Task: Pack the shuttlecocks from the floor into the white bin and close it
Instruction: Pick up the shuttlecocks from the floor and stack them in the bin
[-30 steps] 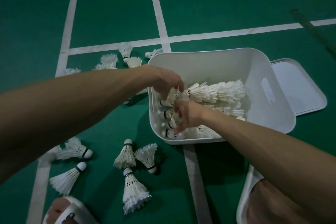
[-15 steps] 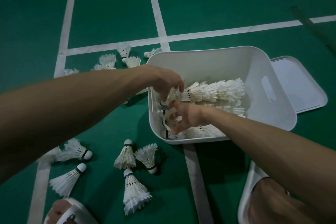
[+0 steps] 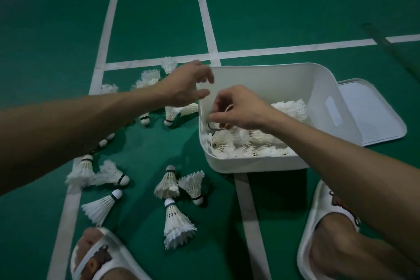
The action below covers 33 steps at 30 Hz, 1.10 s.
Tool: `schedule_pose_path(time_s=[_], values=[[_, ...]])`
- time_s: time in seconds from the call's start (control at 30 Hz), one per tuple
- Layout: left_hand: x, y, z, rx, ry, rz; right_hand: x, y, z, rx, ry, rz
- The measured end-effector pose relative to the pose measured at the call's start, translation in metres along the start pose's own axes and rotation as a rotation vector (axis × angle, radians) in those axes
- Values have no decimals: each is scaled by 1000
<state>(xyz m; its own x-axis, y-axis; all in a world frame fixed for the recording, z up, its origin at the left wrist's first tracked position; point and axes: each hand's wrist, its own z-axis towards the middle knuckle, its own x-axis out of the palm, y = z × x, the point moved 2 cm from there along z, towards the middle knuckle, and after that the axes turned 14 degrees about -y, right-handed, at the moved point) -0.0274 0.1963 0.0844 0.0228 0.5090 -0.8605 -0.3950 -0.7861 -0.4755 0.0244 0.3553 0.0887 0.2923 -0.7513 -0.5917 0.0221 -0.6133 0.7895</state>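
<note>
A second ago both of mine were down at the left end of the white bin (image 3: 261, 166), settling shuttlecocks (image 3: 288, 108) into a row. Now my left grip (image 3: 188, 85) has come up and out, released, fingers spread, hanging at the bin's left rim near its far-left corner. My right grip (image 3: 236, 109) stays over the bin's left end with fingers curled downward; a scrap of white shows between them, but I cannot tell whether it pinches a shuttlecock or only tidies the pile. I take this to mean the last load is in and the left is free for the next pick.

The packed ones lie on their sides across the bin's bottom, well below the rim, so there is room for more. Many are not yet packed and lie on the floor (image 3: 272, 7): a loose group (image 3: 169, 183) near the bin's front-left corner; a far cluster (image 3: 150, 76) beyond its far-left corner; a few half hidden under my left forearm. The lid (image 3: 375, 109) lies flat just beside the bin's right wall, not yet on.

The floor left of the bin is open but for the shuttlecocks themselves; my right slipper (image 3: 322, 202) sits close to the bin's front wall and my left slipper (image 3: 91, 257) near the closest shuttlecocks. I judge that a low sweep of the forearm could scatter them.
</note>
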Motion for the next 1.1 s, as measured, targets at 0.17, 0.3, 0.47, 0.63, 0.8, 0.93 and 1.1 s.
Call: schedule_pose_path(time_s=[0.17,0.3,0.47,0.63,0.8,0.93,1.1], values=[[4,54,-77,-425,-6,-163,59,39,-31,-48,62,245],[43,83,-162,-804,255,-222,122,19,-48,-132,174,-99],[82,76,-230,-1000,388,-424,161,-38,-60,-78,217,-394],[95,61,-236,-885,341,-475,174,-70,-63,-55,224,-488],[112,52,-245,-801,317,-350,175,-74,-59,-43,247,-496],[118,57,-243,-803,259,-356,173,-77,-60,-68,308,-535],[117,56,-238,-808,198,-347,168,-82,-66,-132,431,-606]])
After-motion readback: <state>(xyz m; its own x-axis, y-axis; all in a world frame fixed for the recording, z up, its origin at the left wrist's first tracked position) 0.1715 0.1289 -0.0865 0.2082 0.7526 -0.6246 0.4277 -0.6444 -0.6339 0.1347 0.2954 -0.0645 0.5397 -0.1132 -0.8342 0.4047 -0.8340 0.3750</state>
